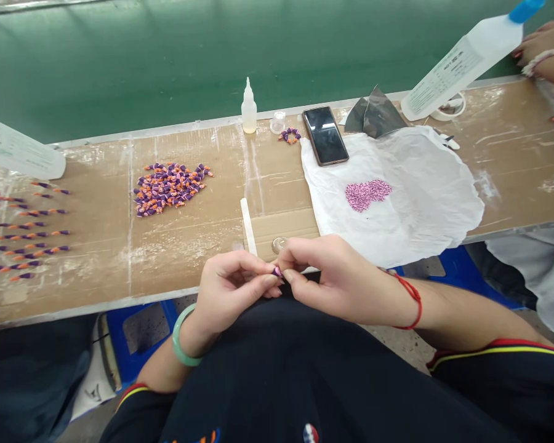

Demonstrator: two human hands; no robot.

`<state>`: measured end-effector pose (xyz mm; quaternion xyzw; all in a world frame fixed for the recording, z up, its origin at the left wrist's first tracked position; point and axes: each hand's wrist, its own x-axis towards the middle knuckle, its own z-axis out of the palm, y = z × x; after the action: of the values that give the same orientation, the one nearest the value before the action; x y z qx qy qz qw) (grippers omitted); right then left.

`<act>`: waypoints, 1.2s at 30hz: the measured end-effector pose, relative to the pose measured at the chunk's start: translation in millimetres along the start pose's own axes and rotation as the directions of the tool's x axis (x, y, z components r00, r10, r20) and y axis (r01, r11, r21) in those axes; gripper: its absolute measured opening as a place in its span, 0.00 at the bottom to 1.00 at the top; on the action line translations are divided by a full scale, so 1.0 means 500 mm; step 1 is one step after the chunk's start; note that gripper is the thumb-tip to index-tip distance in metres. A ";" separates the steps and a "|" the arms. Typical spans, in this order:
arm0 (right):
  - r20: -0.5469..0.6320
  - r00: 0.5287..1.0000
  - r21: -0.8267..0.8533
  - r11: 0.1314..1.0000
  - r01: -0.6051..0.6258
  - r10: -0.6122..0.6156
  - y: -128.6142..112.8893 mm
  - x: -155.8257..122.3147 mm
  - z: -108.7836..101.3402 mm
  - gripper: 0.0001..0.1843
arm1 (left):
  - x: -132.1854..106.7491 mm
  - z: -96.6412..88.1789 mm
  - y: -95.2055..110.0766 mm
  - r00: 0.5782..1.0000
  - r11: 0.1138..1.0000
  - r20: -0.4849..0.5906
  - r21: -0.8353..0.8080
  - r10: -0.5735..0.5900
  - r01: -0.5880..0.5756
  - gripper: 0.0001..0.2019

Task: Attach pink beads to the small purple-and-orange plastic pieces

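Note:
At the table's front edge, my left hand (pixel 233 283) pinches a small purple piece (pixel 276 271) between thumb and forefinger. My right hand (pixel 339 280) meets it from the other side, thumb and forefinger closed at the piece's right end; whatever is between those fingertips is too small to make out. Just beyond my fingers lie a small round shiny object (pixel 279 245) and a white strip (pixel 248 227). A pile of purple-and-orange pieces (pixel 168 189) sits to the left. Small pink pieces (pixel 367 194) are heaped on a white cloth (pixel 425 203) to the right.
A dropper bottle (pixel 248 111), a clear cap (pixel 277 122), a ring of purple-and-orange pieces (pixel 290 135) and a phone (pixel 325 136) line the back. Large bottles stand right (pixel 461 67) and left (pixel 18 147). Rows of pieces (pixel 28 236) lie far left. Another person's hand (pixel 547 46) is at upper right.

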<state>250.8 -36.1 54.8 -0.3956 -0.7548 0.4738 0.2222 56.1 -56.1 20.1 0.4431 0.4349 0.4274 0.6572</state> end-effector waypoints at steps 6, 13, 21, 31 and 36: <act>0.006 1.000 0.000 1.000 -0.018 0.018 0.011 0.002 0.003 0.06 | 0.008 -0.005 -0.009 0.994 0.992 0.022 -0.069 -0.106 0.107 0.12; -0.087 0.993 0.074 0.995 -0.072 0.079 0.023 -0.006 -0.029 0.07 | 0.020 0.006 -0.005 0.961 0.917 0.035 -0.293 -0.273 0.271 0.15; -0.348 0.922 0.161 0.980 -0.117 0.167 0.099 -0.067 -0.056 0.06 | 0.035 -0.009 -0.004 0.962 0.957 -0.048 -0.130 -0.269 0.261 0.15; -0.762 0.625 -0.174 0.877 -0.449 0.168 0.331 -0.199 -0.116 0.05 | 0.046 -0.166 -0.069 0.954 0.691 -0.287 0.672 -0.090 0.267 0.14; -0.714 0.686 -0.274 0.845 -0.459 0.141 0.375 -0.177 -0.128 0.05 | 0.061 -0.193 -0.068 0.946 0.476 -0.323 0.835 0.019 0.276 0.19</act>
<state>420.8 -28.5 -79.8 -0.6987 -0.6313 0.1503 0.3012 -21.6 -15.3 -40.2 0.6125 0.7138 0.1565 0.3012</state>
